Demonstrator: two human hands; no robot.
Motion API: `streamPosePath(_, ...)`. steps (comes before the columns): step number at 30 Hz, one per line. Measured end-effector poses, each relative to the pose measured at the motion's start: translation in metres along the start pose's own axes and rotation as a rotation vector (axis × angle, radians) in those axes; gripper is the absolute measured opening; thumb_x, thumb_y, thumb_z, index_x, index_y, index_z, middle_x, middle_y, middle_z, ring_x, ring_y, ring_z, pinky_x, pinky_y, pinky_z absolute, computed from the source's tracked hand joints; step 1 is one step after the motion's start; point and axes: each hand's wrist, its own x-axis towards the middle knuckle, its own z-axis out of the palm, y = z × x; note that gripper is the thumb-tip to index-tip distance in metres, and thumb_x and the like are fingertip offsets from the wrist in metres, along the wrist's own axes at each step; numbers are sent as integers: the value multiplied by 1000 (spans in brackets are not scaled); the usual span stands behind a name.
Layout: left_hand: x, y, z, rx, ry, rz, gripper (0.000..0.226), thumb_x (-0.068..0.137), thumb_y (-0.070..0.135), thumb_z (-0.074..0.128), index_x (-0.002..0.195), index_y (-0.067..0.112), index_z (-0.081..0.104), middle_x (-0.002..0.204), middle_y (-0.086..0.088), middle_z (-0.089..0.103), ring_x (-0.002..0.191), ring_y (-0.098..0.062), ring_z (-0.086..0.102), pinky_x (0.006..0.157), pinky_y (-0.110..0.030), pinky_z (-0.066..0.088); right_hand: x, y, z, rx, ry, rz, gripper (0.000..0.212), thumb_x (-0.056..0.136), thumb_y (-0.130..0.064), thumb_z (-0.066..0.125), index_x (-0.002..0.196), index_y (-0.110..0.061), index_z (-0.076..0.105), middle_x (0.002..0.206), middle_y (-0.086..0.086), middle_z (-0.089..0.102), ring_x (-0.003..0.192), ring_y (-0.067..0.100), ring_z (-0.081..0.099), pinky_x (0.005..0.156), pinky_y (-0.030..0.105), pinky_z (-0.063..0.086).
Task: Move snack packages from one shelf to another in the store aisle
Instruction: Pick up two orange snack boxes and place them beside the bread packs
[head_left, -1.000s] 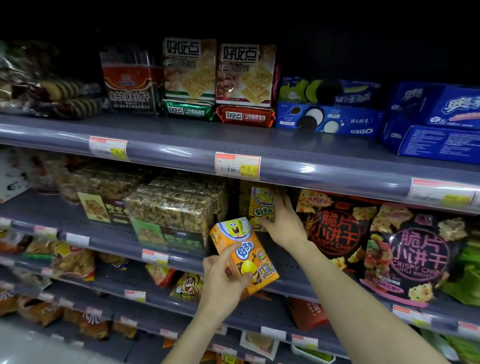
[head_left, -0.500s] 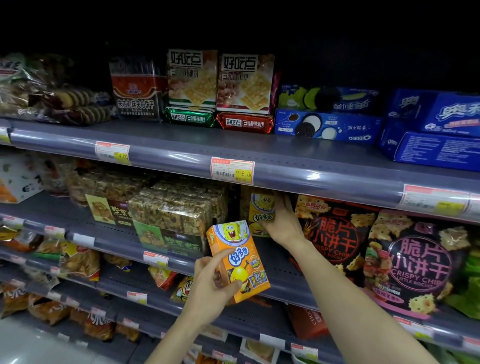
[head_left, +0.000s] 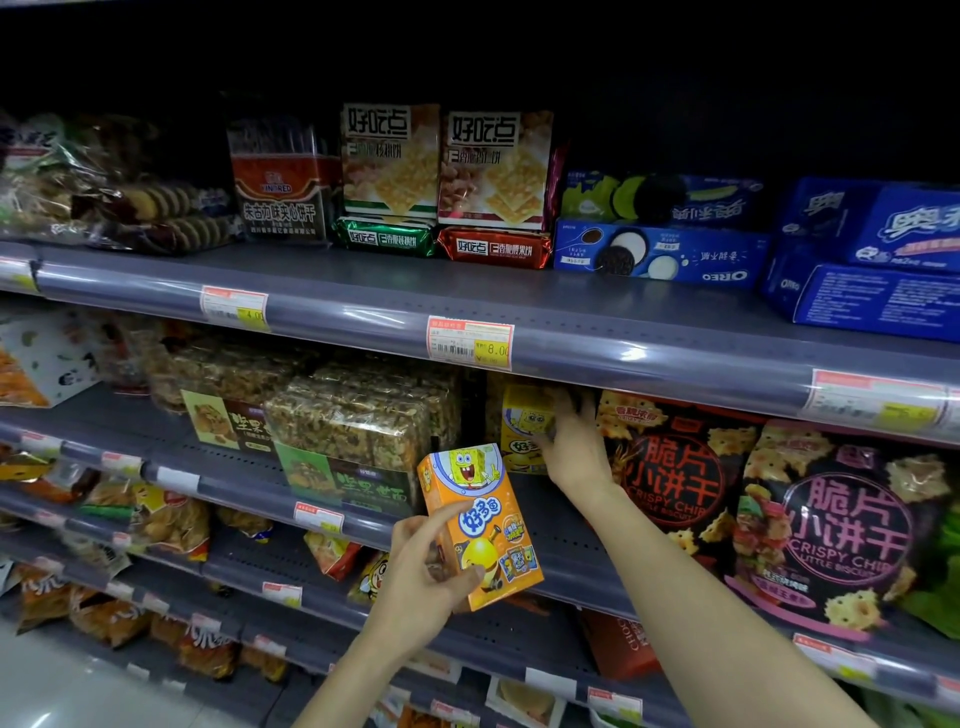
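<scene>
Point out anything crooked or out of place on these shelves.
The Oreo box on the top shelf lies upside down, its logo inverted. Nothing looks spilled or damaged.

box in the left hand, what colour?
Orange, with a yellow cartoon sponge on a blue-and-white top panel: the box in the left hand, head view.

shelving (head_left: 649, 332): grey, tiered | floor (head_left: 62, 691): pale, glossy | light: dim

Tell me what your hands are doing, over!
Left hand holds orange box. Right hand grips yellow box on shelf. Nothing blocking.
</scene>
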Motion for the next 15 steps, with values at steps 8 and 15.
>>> streamPosePath(8,-2,0,-6,-16,-22,2,62,79,4,74,118,47,53,120,9,37,106,-17,59,71,-11,52,-5,-7,-3,-60,5,52,50,91,-15,57,137,-9,39,154,17,15,96,40,63,82,40,52)
streamPosePath(15,-2,-1,-12,4,-57,-3,62,79,6,74,118,48,52,121,9,36,108,-15,58,71,-11,52,-9,-7,-6,-81,37,39,47,90,-15,57,135,-9,43,151,19,20,100,41,62,84,40,51)
